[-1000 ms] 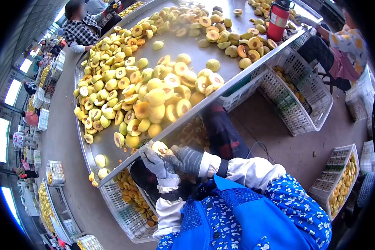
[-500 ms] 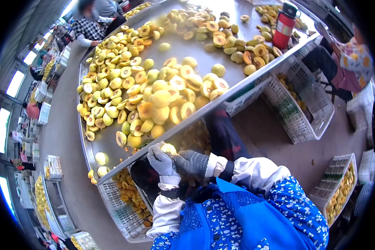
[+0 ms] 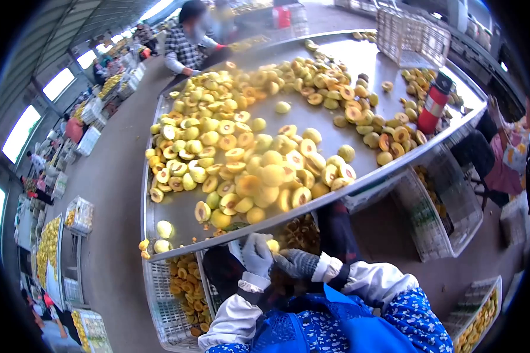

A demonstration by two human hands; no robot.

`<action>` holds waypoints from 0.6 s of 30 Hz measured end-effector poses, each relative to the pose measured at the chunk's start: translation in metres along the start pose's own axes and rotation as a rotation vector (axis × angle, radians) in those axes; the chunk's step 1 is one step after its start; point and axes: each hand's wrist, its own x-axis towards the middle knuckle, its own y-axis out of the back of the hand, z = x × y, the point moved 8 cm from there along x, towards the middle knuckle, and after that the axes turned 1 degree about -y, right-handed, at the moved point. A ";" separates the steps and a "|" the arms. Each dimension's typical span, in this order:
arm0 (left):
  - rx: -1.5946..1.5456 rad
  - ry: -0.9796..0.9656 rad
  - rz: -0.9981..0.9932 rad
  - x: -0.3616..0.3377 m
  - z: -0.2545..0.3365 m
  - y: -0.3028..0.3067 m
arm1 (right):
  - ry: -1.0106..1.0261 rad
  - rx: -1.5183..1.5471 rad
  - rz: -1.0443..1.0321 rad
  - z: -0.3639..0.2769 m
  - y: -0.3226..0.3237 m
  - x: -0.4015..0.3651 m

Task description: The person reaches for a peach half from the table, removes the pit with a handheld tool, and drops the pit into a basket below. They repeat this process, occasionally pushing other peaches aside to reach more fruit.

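Bright windows (image 3: 23, 134) are lining the left wall (image 3: 26, 91), admitting daylight (the panes appearing white). A ribbed ceiling (image 3: 59, 35) is sloping above; a grey floor (image 3: 115, 188) is extending beneath a metal-topped table (image 3: 321, 115).

Item: one yellow fruit (image 3: 272, 246), small, smooth-looking, rounded on its visible side (most of it is hidden by the grip; whole or halved cannot be told). Pose: held upright-ish in the gloved left hand (image 3: 257, 257), right hand (image 3: 297, 263) close by. Location: just off the table's (image 3: 182, 220) near edge.

Fruit halves (image 3: 226, 142) on table (image 3: 318, 117); bottle (image 3: 433, 105) at right edge; crate (image 3: 159, 312) below near left corner.
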 end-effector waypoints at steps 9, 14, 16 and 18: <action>-0.789 0.784 0.016 -0.011 -0.045 -0.019 | -0.399 0.865 -0.037 0.042 -0.026 -0.003; -0.569 0.528 -0.027 -0.020 -0.047 -0.014 | -0.322 1.323 -0.372 -0.001 -0.034 -0.008; -0.463 0.330 -0.155 -0.019 -0.030 -0.009 | -0.091 0.422 -0.391 0.033 -0.015 -0.002; -0.356 0.298 -0.321 -0.018 -0.010 -0.006 | 0.197 -0.203 -0.329 0.043 -0.005 0.004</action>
